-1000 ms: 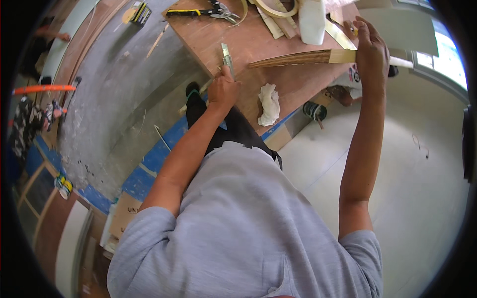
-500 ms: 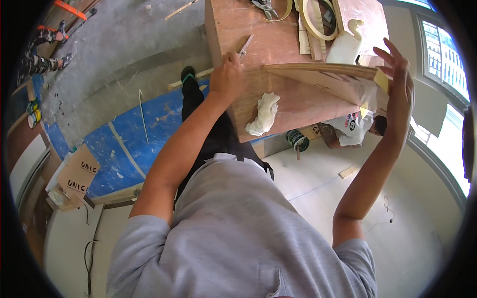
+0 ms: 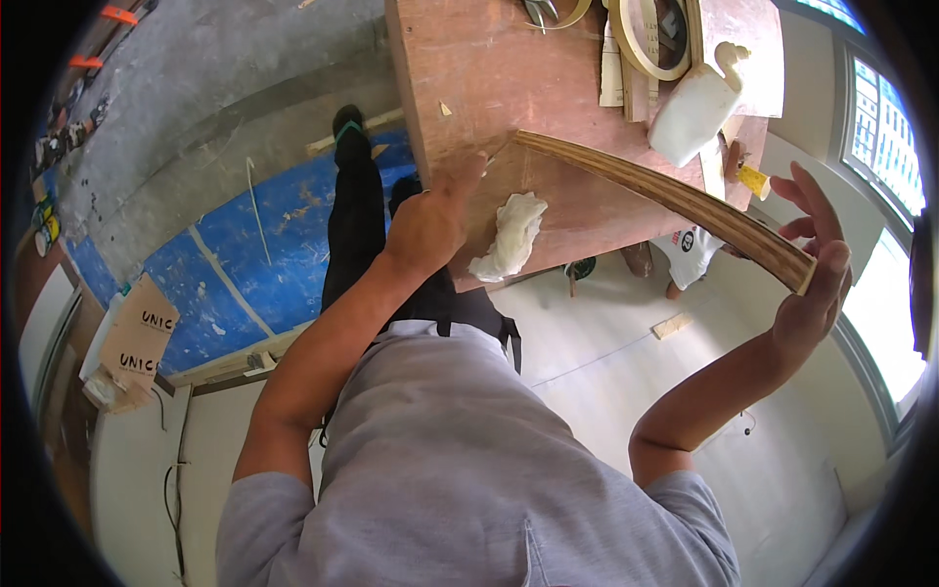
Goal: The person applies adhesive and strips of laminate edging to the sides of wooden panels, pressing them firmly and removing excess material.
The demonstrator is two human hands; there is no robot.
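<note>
A plywood board (image 3: pixel 665 196) stands on its layered edge, slanting over the brown wooden worktop (image 3: pixel 460 78). Its near right end rests in my right hand (image 3: pixel 817 269), whose fingers curve up beyond it. My left hand (image 3: pixel 430 225) is closed around a thin metal tool (image 3: pixel 502 150), pointed at the board's far left end; its handle is hidden by the fingers. A crumpled white cloth (image 3: pixel 514 235) lies on the worktop just right of my left hand.
A white plastic bottle (image 3: pixel 694 112), a tape roll (image 3: pixel 650 39) and pliers (image 3: pixel 538 12) sit at the back. Beside the bench a person in a white shirt (image 3: pixel 690 256) is low down, partly hidden. Blue sheeting (image 3: pixel 235 264) covers floor at left; cardboard (image 3: pixel 142 333) lies near it.
The board has turned its layered edge upward, and its right end has come nearer. My right hand moved down with it; my left hand shifted slightly nearer with the tool.
</note>
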